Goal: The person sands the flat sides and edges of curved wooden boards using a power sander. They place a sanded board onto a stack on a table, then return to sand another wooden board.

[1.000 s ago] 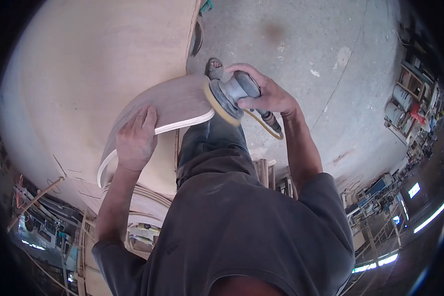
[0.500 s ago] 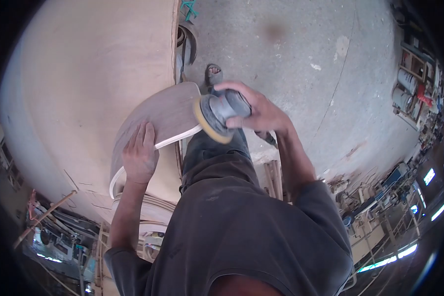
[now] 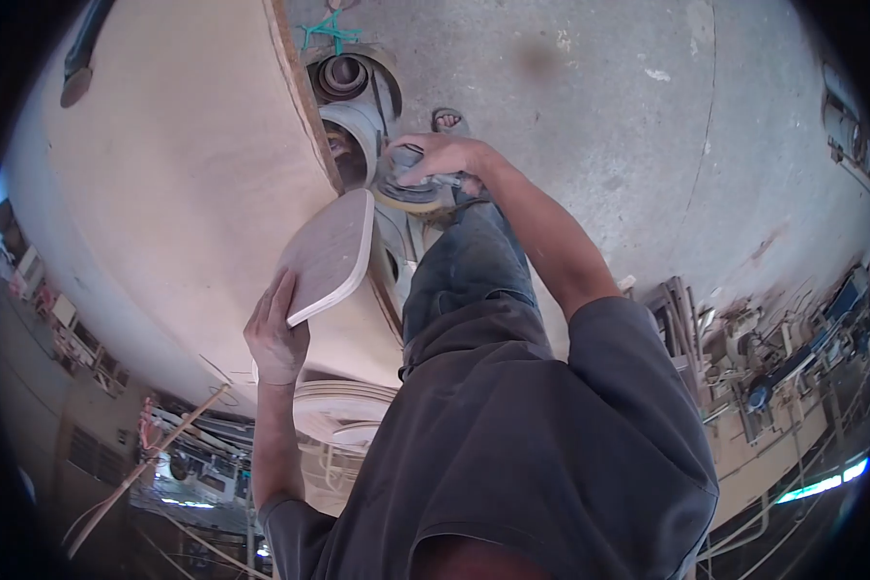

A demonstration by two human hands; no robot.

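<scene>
A curved wooden panel [image 3: 331, 249] with a pale edge stands tilted over the big table, its rounded end toward the table's edge. My left hand [image 3: 278, 333] grips its near end, fingers on the grey-brown face and thumb side at the edge. Past the panel's far right corner, my right hand [image 3: 442, 158] is wrapped over a round orbital sander [image 3: 408, 193] with a yellow pad. The sander is above my leg, its pad turned mostly downward. A small gap seems to separate it from the panel.
The broad pale table [image 3: 184, 184] fills the left, ending in a rough wooden edge. Beside it are rolled or ring-shaped pieces [image 3: 343, 77] and teal cord [image 3: 331, 37]. Stacked curved panels [image 3: 343, 406] lie near my left elbow. Wood strips [image 3: 681, 324] and clutter line the right.
The sander has moved forward from the panel's right edge, and its pad has swung from facing left to facing down. The panel has turned to stand more steeply. My view has shifted.
</scene>
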